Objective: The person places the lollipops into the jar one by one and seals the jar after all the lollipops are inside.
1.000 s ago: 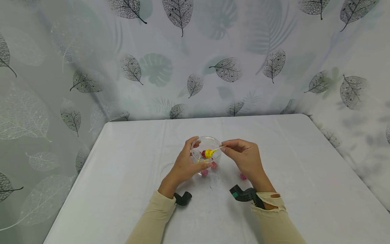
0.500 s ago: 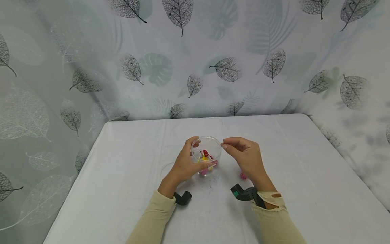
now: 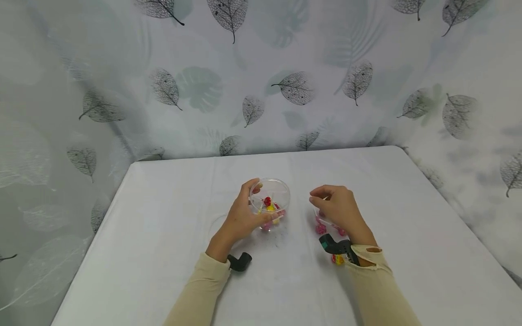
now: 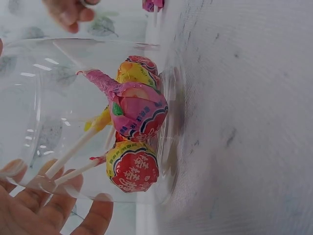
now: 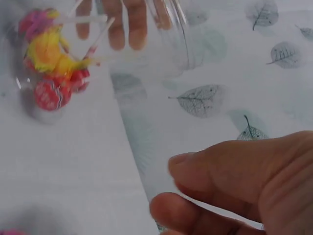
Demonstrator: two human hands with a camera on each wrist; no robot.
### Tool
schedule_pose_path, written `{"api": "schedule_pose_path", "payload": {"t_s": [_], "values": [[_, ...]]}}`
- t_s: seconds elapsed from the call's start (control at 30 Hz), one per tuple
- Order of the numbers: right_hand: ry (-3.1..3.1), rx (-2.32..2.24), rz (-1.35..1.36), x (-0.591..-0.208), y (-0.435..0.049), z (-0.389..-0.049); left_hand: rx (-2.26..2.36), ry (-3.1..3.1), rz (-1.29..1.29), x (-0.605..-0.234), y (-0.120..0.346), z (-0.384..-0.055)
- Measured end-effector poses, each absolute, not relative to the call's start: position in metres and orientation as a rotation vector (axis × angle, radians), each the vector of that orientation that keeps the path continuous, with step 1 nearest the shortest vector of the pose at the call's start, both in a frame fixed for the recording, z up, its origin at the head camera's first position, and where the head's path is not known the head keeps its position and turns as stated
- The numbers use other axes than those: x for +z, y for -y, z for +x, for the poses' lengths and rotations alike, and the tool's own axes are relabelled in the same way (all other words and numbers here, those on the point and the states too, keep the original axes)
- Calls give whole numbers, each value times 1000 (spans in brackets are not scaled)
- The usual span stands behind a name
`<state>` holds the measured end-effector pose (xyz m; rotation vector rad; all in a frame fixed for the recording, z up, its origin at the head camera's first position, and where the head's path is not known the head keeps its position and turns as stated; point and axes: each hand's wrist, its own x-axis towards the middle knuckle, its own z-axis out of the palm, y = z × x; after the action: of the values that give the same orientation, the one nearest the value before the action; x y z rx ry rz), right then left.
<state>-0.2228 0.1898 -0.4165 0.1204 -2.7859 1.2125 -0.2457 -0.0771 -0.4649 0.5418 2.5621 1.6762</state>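
Note:
My left hand point(image 3: 240, 217) grips a clear round plastic container point(image 3: 284, 184) near the middle of the table, tilted in the head view. Several wrapped lollipops lie inside; the left wrist view shows a pink one point(image 4: 139, 108) and a red-and-yellow one point(image 4: 133, 167), sticks toward the mouth. Right of the container hovers my right hand point(image 3: 340, 207). It holds nothing: in the right wrist view its thumb point(image 5: 210, 169) and forefinger are bent and apart. Below that hand lie a pink lollipop point(image 3: 321, 228), another pink lollipop point(image 3: 341, 232) and a yellow-and-red lollipop point(image 3: 337, 259) partly hidden by the wrist camera.
A faint clear round outline point(image 3: 214, 222) shows on the white table point(image 3: 171, 199) beside my left wrist. Leaf-patterned curtains point(image 3: 277, 122) stand behind the table and along both sides. Black wrist cameras point(image 3: 240, 261) stick out from both sleeves.
A second ago my right hand held a yellow lollipop by its stick over the container. It let go, the lollipop fell in, and the hand moved right. The head view has shifted slightly.

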Motion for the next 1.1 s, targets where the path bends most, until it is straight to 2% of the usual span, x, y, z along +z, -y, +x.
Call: {"api": "schedule_pose_path", "payload": {"t_s": [0.43, 1.1], "values": [[3256, 997, 79, -434, -220, -224, 1686, -2579, 547, -465, 80, -247], [3108, 839, 94, -431, -232, -216, 1692, -2562, 555, -466, 77, -246]]}}
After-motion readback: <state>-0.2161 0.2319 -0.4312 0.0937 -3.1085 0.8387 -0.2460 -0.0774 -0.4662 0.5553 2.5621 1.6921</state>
